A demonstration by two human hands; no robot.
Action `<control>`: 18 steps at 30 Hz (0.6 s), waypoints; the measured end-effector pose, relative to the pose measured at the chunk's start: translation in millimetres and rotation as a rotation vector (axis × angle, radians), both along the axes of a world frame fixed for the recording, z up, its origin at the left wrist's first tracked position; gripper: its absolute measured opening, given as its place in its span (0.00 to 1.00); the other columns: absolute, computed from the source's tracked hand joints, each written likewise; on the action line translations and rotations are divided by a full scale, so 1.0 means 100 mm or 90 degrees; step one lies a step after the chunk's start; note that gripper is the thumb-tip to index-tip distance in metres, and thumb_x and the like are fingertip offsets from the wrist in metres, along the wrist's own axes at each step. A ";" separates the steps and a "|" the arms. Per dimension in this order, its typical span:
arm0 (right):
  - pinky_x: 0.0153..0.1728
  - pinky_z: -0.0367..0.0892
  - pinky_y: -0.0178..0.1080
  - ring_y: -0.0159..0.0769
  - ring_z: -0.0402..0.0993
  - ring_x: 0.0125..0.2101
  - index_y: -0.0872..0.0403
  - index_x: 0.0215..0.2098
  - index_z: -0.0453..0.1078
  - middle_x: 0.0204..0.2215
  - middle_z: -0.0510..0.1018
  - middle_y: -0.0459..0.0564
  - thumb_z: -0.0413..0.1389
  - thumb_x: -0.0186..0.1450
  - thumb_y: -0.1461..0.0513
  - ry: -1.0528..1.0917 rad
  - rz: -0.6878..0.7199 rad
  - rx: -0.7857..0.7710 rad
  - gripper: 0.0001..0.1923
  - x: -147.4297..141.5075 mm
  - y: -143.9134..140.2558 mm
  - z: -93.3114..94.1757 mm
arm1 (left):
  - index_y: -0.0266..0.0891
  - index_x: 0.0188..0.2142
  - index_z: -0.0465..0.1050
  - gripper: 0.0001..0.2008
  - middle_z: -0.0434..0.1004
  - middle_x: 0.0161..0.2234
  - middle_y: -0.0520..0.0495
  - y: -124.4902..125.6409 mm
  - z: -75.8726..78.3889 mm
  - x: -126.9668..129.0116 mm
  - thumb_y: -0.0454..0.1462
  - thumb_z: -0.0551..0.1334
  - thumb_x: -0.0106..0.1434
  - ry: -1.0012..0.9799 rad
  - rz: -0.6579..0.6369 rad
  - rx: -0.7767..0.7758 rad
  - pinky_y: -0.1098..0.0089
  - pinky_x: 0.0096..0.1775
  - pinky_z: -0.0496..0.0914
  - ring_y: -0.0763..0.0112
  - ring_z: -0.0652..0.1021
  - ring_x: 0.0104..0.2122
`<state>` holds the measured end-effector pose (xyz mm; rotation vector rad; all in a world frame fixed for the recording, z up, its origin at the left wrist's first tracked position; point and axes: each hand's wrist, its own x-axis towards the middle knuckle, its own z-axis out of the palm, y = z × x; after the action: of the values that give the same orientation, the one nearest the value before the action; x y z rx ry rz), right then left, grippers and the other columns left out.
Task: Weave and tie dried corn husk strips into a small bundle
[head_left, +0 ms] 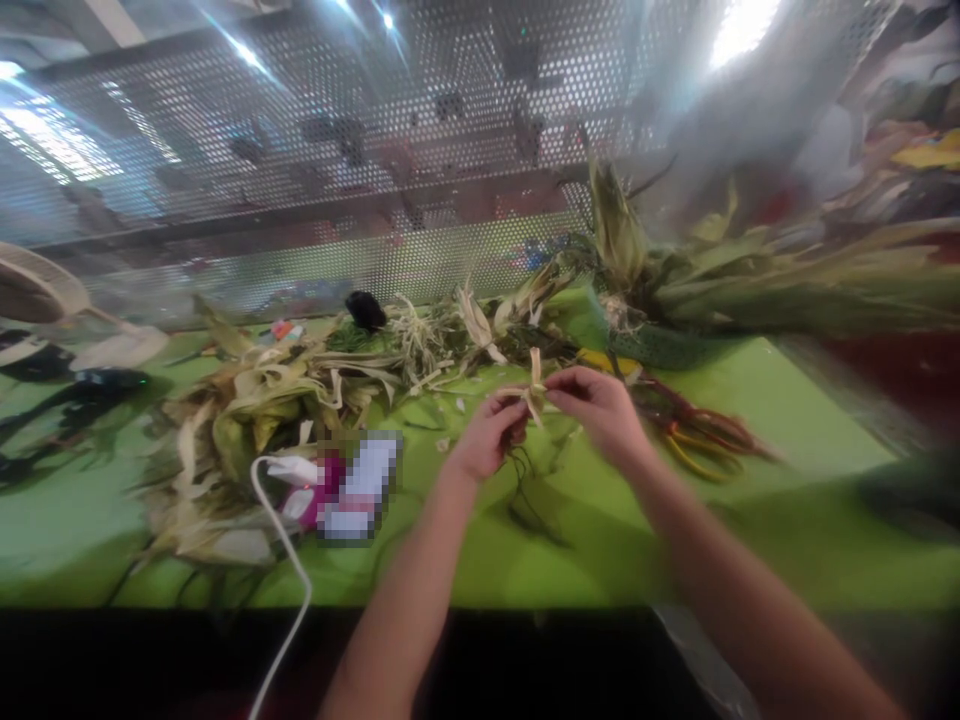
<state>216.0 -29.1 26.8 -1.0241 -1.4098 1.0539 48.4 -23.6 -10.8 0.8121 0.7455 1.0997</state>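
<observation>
White cable (281, 560) at 7 o'clock near a pile of dry husks (225, 450). At centre, left hand (487, 440) and right hand (600, 405) both pinch a pale husk strip (534, 385) over the green table (787, 420). Best kept taut with fingertips close together; more husks (712, 270) at 1 o'clock.

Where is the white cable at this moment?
In the head view, the white cable runs lower left, from the bottom edge up to the husk pile, left of the left hand.
</observation>
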 end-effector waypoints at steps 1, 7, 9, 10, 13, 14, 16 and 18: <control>0.32 0.70 0.37 0.33 0.74 0.29 0.55 0.33 0.75 0.29 0.80 0.48 0.64 0.55 0.59 0.002 0.007 -0.003 0.09 -0.01 0.00 -0.01 | 0.38 0.38 0.72 0.19 0.66 0.24 0.57 -0.01 0.00 0.01 0.39 0.73 0.48 0.000 -0.003 0.005 0.78 0.21 0.52 0.85 0.62 0.19; 0.31 0.69 0.36 0.32 0.73 0.28 0.55 0.32 0.73 0.27 0.78 0.47 0.65 0.55 0.59 -0.001 0.000 -0.014 0.10 -0.03 0.04 -0.09 | 0.38 0.39 0.70 0.18 0.61 0.22 0.58 0.00 -0.01 0.01 0.40 0.72 0.51 0.018 -0.023 0.038 0.78 0.20 0.48 0.86 0.58 0.17; 0.31 0.69 0.36 0.32 0.73 0.28 0.56 0.32 0.73 0.27 0.78 0.47 0.65 0.54 0.59 0.010 0.003 -0.015 0.10 -0.03 0.05 -0.11 | 0.38 0.38 0.70 0.17 0.60 0.22 0.59 0.00 -0.02 0.01 0.41 0.72 0.52 0.017 -0.030 0.042 0.78 0.19 0.47 0.87 0.56 0.17; 0.31 0.69 0.36 0.32 0.73 0.28 0.56 0.32 0.73 0.27 0.78 0.47 0.65 0.54 0.59 0.015 0.004 -0.014 0.10 -0.03 0.05 -0.12 | 0.37 0.37 0.70 0.17 0.59 0.22 0.59 0.00 -0.03 0.02 0.42 0.72 0.52 0.017 -0.031 0.042 0.78 0.19 0.46 0.87 0.56 0.16; 0.31 0.69 0.36 0.32 0.73 0.28 0.56 0.31 0.74 0.27 0.78 0.47 0.65 0.54 0.58 0.009 -0.003 -0.012 0.11 -0.03 0.05 -0.13 | 0.37 0.35 0.69 0.18 0.60 0.22 0.58 0.00 -0.04 0.05 0.44 0.72 0.51 0.022 -0.015 0.041 0.78 0.19 0.47 0.87 0.56 0.17; 0.31 0.68 0.36 0.33 0.73 0.27 0.56 0.31 0.74 0.26 0.78 0.47 0.65 0.54 0.58 0.005 -0.008 -0.013 0.11 -0.04 0.05 -0.13 | 0.36 0.34 0.69 0.18 0.61 0.23 0.58 0.00 -0.05 0.07 0.45 0.72 0.51 0.027 -0.007 0.041 0.78 0.19 0.48 0.87 0.56 0.17; 0.29 0.68 0.36 0.33 0.72 0.27 0.56 0.30 0.73 0.25 0.78 0.47 0.65 0.53 0.57 0.000 -0.015 -0.016 0.11 -0.04 0.05 -0.14 | 0.35 0.33 0.69 0.19 0.64 0.24 0.56 0.00 -0.07 0.10 0.46 0.71 0.52 0.036 0.010 0.044 0.77 0.20 0.48 0.87 0.56 0.17; 0.28 0.67 0.36 0.33 0.71 0.26 0.56 0.29 0.73 0.24 0.77 0.47 0.66 0.52 0.57 0.003 -0.015 -0.020 0.12 -0.05 0.05 -0.14 | 0.35 0.32 0.69 0.19 0.65 0.24 0.56 0.01 -0.10 0.12 0.47 0.71 0.52 0.042 0.025 0.044 0.77 0.20 0.48 0.87 0.56 0.17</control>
<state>210.8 -24.2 12.4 -1.0573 -1.3788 1.0634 60.8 -22.8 -21.2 0.8993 0.7850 1.1430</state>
